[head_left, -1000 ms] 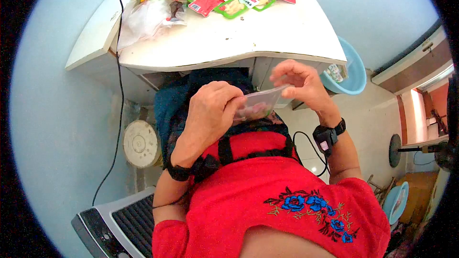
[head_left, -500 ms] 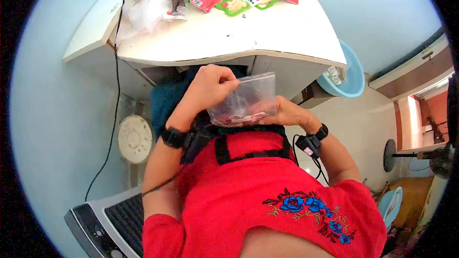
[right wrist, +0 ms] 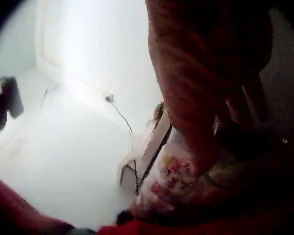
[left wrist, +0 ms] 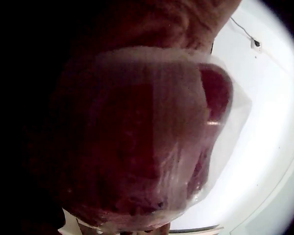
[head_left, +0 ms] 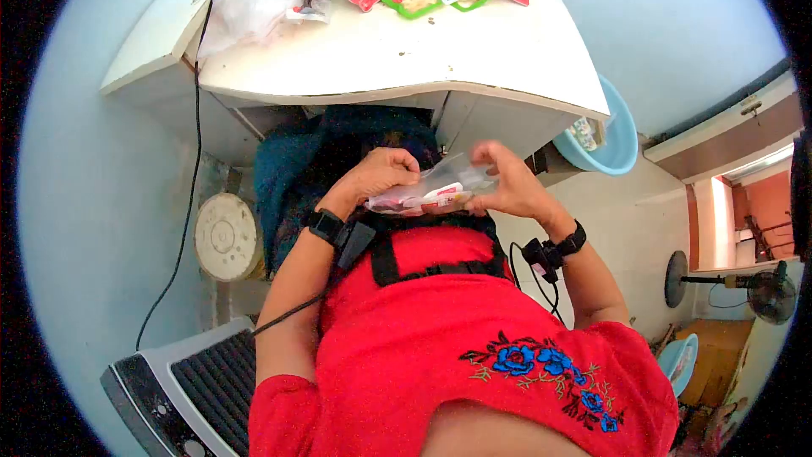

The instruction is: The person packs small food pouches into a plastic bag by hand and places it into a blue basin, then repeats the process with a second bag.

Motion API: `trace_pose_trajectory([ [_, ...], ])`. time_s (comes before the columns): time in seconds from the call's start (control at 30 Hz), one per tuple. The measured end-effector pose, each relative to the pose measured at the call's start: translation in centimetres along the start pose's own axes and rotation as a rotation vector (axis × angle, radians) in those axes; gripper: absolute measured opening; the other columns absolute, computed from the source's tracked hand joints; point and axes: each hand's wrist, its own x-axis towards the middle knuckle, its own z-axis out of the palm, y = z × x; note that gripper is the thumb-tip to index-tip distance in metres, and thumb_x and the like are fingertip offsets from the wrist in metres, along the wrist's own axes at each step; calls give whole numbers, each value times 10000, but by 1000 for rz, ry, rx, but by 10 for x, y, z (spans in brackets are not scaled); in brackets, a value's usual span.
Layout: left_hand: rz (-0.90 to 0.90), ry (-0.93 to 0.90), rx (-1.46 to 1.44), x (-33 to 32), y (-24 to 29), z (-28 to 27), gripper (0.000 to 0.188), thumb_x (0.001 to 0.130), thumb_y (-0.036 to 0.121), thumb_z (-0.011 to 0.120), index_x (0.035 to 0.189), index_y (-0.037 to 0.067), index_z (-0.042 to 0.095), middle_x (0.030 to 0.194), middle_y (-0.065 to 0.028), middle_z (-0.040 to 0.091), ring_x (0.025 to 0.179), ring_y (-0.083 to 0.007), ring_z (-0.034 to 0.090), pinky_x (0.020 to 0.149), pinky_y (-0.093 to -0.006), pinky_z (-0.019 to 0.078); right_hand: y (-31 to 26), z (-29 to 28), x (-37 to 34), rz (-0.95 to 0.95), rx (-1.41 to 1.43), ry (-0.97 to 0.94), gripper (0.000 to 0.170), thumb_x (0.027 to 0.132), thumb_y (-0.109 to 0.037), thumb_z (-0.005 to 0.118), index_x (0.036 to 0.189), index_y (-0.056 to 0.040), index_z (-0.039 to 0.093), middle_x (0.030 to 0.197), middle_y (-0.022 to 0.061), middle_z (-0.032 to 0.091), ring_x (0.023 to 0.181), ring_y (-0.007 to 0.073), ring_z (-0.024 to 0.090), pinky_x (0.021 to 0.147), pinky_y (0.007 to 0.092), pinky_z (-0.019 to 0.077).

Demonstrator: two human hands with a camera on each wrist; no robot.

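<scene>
A clear plastic bag (head_left: 440,182) with red and white packets inside is held low in front of the body, close over the lap. My left hand (head_left: 381,176) pinches its upper left edge between thumb and fingers. At the bag's right end is my right hand (head_left: 518,190), thumb against the lower side and fingers raised apart from it. The left wrist view is dark, but the clear bag (left wrist: 181,127) with dark red contents fills its middle. In the right wrist view the right hand (right wrist: 206,83) hangs over the printed packets (right wrist: 174,176).
A white table (head_left: 381,55) stands ahead, with many green-tray and red food packs (head_left: 414,0) piled at its back. Crumpled clear bags (head_left: 258,13) lie at its left. A blue basin (head_left: 622,140) is to the right, a round lidded bucket (head_left: 227,237) to the left.
The bag stood upright half a second ago and now tilts flatter. The right hand has risen from its bottom to its right end, fingers spreading; the left keeps its pinch and has lowered slightly.
</scene>
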Motion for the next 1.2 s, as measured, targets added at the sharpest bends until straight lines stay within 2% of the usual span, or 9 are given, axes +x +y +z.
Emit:
trace_pose_trajectory([
  [0.07, 5, 5, 22, 1, 0, -2, 147, 811, 128, 728, 918, 50, 662, 822, -3, 650, 732, -93, 584, 655, -245, 482, 10, 2, -1, -345, -106, 122, 987, 649, -207, 875, 1469, -80, 340, 1467, 163, 421, 1321, 334, 444, 1085, 394, 375],
  [0.17, -36, 25, 72, -6, 14, 2, 165, 803, 156, 725, 916, 48, 673, 840, -1, 660, 737, -97, 590, 670, -246, 484, 17, 19, 10, -337, 26, -49, 1028, 568, -229, 903, 1433, -72, 369, 1500, 198, 359, 1396, 368, 334, 1160, 400, 295],
  [0.33, 65, 83, 210, -1, -1, -4, 176, 797, 144, 683, 918, 16, 692, 834, -17, 675, 763, -101, 596, 722, -263, 496, 65, 62, 28, -440, 0, -57, 586, 726, -257, 820, 1243, -79, 609, 1368, 146, 542, 1364, 381, 384, 1119, 480, 336],
  [0.5, -108, 112, -151, -7, -2, -9, 154, 849, 96, 657, 992, 40, 672, 898, -27, 687, 803, -135, 626, 728, -275, 507, 50, 59, 21, -198, 300, 12, 400, 815, -238, 748, 1134, -24, 639, 1089, 131, 668, 1013, 268, 618, 885, 371, 492],
  [0.6, 110, 55, 366, -34, 20, -9, 342, 921, 289, 631, 1133, 21, 639, 1061, -102, 699, 955, -224, 657, 857, -351, 514, 41, 53, 20, -164, 438, 25, 333, 833, -224, 739, 1084, -21, 656, 920, 69, 675, 855, 167, 603, 772, 325, 491],
  [0.73, -58, 7, -747, -41, 28, 6, 740, 918, 603, 498, 1323, -15, 506, 1310, -183, 578, 1205, -329, 543, 1019, -477, 427, 18, 22, 7, 28, 579, -5, 254, 865, -215, 717, 1023, -20, 680, 865, 5, 648, 783, 72, 565, 698, 259, 479],
  [0.83, 83, -331, -1014, -53, 45, 17, 866, 915, 693, 389, 1390, -29, 424, 1401, -225, 483, 1346, -376, 406, 1072, -600, 355, 15, 12, -2, -55, 816, 141, 254, 886, -220, 701, 1031, -13, 680, 880, -4, 660, 746, 40, 559, 656, 230, 473],
  [0.97, 134, -93, -349, -57, 70, 30, 573, 950, 346, 607, 1345, -36, 445, 1265, -171, 597, 1133, -303, 618, 882, -495, 569, 9, 2, -9, 96, 1091, 253, 313, 867, -225, 716, 1065, 15, 688, 924, 32, 702, 813, 100, 634, 754, 262, 522],
  [1.2, 127, 2, -638, -38, 114, 49, 375, 966, 180, 591, 1282, -8, 515, 1159, -121, 650, 985, -210, 678, 757, -374, 623, 0, -16, -26, -238, 1532, 137, 617, 895, -282, 693, 1389, -15, 437, 1344, 100, 544, 1197, 209, 561, 1013, 370, 465],
])
